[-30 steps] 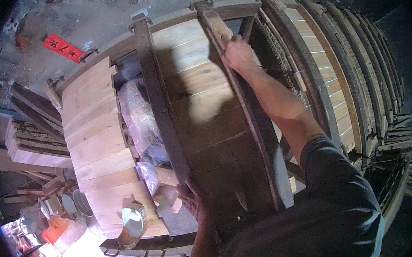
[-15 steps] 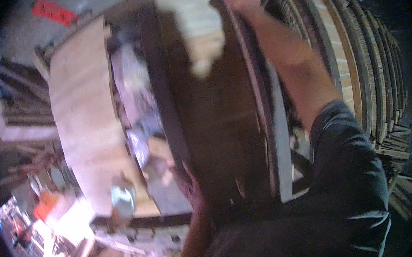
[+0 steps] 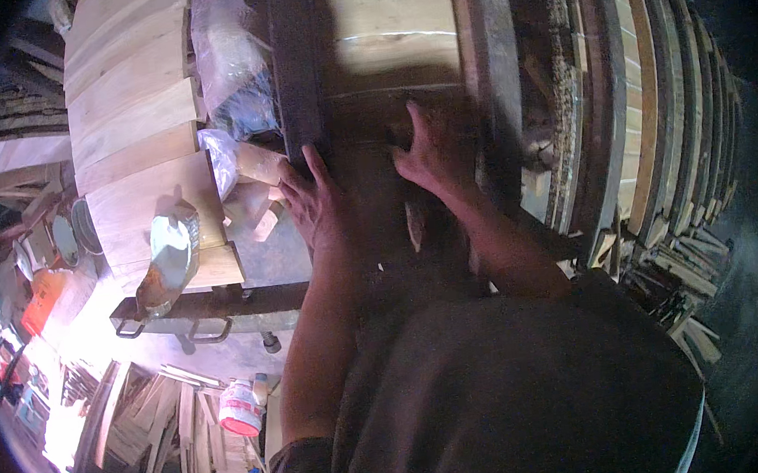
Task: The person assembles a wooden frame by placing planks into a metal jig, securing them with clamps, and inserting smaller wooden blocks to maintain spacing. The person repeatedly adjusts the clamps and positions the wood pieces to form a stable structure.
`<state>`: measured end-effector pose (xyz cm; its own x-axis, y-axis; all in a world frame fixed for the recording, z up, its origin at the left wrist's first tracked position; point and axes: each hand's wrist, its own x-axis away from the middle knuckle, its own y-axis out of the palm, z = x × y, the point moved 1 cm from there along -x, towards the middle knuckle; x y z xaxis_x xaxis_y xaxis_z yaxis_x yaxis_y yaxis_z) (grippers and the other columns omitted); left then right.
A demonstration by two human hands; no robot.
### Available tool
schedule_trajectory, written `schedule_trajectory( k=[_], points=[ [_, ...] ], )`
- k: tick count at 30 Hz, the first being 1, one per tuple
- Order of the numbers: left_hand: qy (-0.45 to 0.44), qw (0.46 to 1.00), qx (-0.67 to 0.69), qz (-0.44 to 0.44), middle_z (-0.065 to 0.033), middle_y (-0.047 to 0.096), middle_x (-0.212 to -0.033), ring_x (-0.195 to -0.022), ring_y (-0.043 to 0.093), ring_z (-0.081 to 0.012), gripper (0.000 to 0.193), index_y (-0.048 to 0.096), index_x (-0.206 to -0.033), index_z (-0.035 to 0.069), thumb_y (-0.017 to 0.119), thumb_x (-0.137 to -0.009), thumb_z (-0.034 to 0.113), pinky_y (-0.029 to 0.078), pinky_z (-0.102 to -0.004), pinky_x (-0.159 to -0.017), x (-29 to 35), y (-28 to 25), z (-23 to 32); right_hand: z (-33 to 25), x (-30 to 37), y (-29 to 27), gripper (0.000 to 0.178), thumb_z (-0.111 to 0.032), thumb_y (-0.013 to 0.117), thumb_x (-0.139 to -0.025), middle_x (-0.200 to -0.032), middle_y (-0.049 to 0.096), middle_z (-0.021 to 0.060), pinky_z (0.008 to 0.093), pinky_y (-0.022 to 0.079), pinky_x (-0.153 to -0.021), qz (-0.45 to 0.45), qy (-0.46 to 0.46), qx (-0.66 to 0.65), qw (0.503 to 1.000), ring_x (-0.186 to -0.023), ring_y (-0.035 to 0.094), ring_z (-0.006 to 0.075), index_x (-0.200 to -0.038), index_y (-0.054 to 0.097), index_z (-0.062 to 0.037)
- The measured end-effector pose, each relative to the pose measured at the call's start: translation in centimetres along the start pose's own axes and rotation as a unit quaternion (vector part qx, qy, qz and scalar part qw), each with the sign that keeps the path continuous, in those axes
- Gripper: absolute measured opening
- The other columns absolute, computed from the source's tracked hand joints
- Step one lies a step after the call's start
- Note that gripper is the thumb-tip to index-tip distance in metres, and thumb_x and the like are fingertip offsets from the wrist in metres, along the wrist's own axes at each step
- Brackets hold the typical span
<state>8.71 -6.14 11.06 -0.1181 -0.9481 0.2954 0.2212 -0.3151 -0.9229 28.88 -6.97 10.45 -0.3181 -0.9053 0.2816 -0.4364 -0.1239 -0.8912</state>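
Observation:
In front of me lies a panel of pale boards (image 3: 392, 19) edge to edge, its near part in deep shadow. A dark rail (image 3: 296, 63) runs along its left side and another dark rail (image 3: 488, 56) along its right. My left hand (image 3: 315, 204) rests at the left rail, fingers spread, holding nothing I can see. Over the shaded near part of the panel is my right hand (image 3: 433, 155), with its index finger stretched forward and thumb apart. Whether its fingertips press on the wood is hard to tell in the dark.
Left stands a stack of pale boards (image 3: 134, 114) with a stained cut-open container (image 3: 169, 255) on its near end. Plastic wrapping (image 3: 228, 60) and wood blocks (image 3: 260, 161) lie between. Clamped panels (image 3: 627, 80) line the right. Wood strips (image 3: 157, 427) and a bucket (image 3: 241, 409) are below.
My right hand has come back from the far right rail to the near part of the panel. My left hand now lies spread farther up the left rail. The view has shifted.

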Motion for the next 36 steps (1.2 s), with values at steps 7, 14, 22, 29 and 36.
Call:
schedule_trajectory(
  k=[7, 14, 22, 29, 36],
  points=[
    [0.004, 1.0, 0.008, 0.001, -0.0332, 0.029, -0.154, -0.136, 0.037, -0.0511, 0.093, 0.019, -0.16, 0.017, 0.072, -0.085, 0.033, 0.036, -0.0556, -0.111, -0.9, 1.6, -0.9, -0.7, -4.1, -8.3, 0.075, -0.032, 0.077, -0.08, -0.115, 0.067, 0.0232, 0.0417, 0.055, -0.094, 0.026, -0.002, -0.224, 0.974, -0.106, 0.068, 0.033, -0.143, 0.048, -0.003],
    [0.008, 1.0, -0.005, 0.008, -0.0309, 0.025, -0.156, -0.131, 0.04, -0.0492, 0.099, 0.016, -0.162, 0.02, 0.074, -0.082, 0.027, 0.036, -0.0548, -0.11, -0.8, 1.8, -1.1, -6.3, -9.3, -19.0, 0.065, -0.002, 0.079, -0.062, -0.112, 0.059, 0.0173, 0.0405, 0.047, -0.098, 0.39, -0.198, -0.232, 0.868, -0.109, 0.058, 0.0338, -0.124, 0.059, 0.0009],
    [0.002, 1.0, -0.012, 0.001, -0.0301, 0.025, -0.156, -0.134, 0.039, -0.0496, 0.095, 0.022, -0.16, 0.019, 0.075, -0.081, 0.026, 0.041, -0.0537, -0.107, -0.7, 1.3, -0.7, -9.4, -15.6, -4.9, 0.069, 0.001, 0.072, -0.066, -0.118, 0.051, 0.0209, 0.0478, 0.043, -0.103, 0.225, -0.429, -0.034, 0.874, -0.117, 0.051, 0.0398, -0.132, 0.055, -0.0079],
    [0.023, 0.999, 0.015, 0.025, -0.0313, 0.026, -0.156, -0.129, 0.045, -0.0484, 0.076, 0.024, -0.157, 0.022, 0.057, -0.091, 0.0, 0.047, -0.0523, -0.1, -0.5, 1.4, -1.5, -12.4, -13.2, -6.3, 0.077, -0.012, 0.081, -0.064, -0.139, 0.044, 0.025, 0.0541, 0.036, -0.111, 0.216, -0.393, -0.026, 0.894, -0.13, 0.043, 0.0487, -0.137, 0.056, -0.0072],
    [0.012, 1.0, 0.027, 0.001, -0.032, 0.026, -0.155, -0.132, 0.042, -0.0496, 0.069, 0.028, -0.155, 0.022, 0.054, -0.094, 0.002, 0.045, -0.0535, -0.103, -0.5, 0.0, -0.8, -17.0, -18.8, -5.7, 0.077, -0.02, 0.082, -0.069, -0.15, 0.035, 0.0317, 0.056, 0.045, -0.105, 0.18, -0.232, -0.112, 0.949, -0.13, 0.044, 0.0535, -0.14, 0.055, -0.0106]
  ],
)
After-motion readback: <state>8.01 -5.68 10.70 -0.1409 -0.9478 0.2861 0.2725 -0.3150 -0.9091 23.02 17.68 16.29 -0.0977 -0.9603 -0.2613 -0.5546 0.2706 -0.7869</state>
